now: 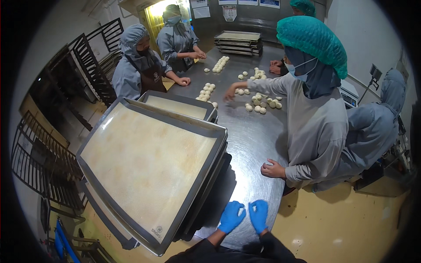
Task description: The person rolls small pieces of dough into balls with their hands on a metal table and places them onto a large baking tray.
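Note:
My left hand [232,217], in a blue glove, is over the near end of the steel table [258,153]. Its thumb and fingers curl together around a small bright spot. Whether that is dough or glare off the metal, I cannot tell. Just to its right is my right hand [258,216], also blue-gloved, with fingers bent inward and closed. Anything within it is too small to make out. Left of my hands stands a tall stack of baking trays, the top one lined with a beige baking mat [149,162] edged in grey.
Pale dough balls [206,93] lie in rows and clusters farther up the table. A co-worker in a green hair cover [311,46] reaches across from the right. Two others stand at the far left. More trays [238,42] are stacked at the back; dark racks [44,162] line the left.

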Demonstrator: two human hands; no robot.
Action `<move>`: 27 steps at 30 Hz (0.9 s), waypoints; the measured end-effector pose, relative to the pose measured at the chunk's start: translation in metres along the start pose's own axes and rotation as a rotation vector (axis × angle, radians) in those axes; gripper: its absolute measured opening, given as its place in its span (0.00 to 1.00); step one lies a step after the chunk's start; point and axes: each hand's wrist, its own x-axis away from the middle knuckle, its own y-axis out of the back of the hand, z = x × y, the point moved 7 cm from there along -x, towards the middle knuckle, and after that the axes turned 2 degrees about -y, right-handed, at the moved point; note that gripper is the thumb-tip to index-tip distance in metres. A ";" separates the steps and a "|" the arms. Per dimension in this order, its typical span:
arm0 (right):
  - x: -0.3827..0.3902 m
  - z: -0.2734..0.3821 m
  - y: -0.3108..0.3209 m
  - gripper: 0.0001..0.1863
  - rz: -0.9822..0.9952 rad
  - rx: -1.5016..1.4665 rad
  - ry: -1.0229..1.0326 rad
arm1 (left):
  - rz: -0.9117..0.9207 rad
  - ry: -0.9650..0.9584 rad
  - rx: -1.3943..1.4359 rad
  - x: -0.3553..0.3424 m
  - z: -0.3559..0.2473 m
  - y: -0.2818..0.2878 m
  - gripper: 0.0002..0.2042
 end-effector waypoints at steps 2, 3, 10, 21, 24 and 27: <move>0.039 0.015 0.004 0.09 -0.008 -0.058 0.143 | 0.013 -0.083 -0.049 0.042 0.002 -0.011 0.10; 0.048 0.013 0.017 0.09 0.026 -0.035 0.166 | 0.199 -0.180 -0.059 0.054 -0.002 -0.010 0.10; -0.027 -0.010 0.015 0.09 -0.105 0.123 -0.013 | -0.123 0.172 0.278 0.010 0.044 0.002 0.08; -0.030 -0.012 0.014 0.11 -0.055 0.072 -0.030 | -0.105 0.114 0.236 0.009 0.031 0.003 0.08; 0.007 0.003 0.003 0.11 0.084 -0.039 0.007 | 0.131 -0.069 -0.083 0.026 0.009 -0.012 0.09; 0.032 -0.002 0.033 0.11 0.139 -0.040 0.130 | 0.228 -0.086 0.013 0.048 0.022 0.002 0.07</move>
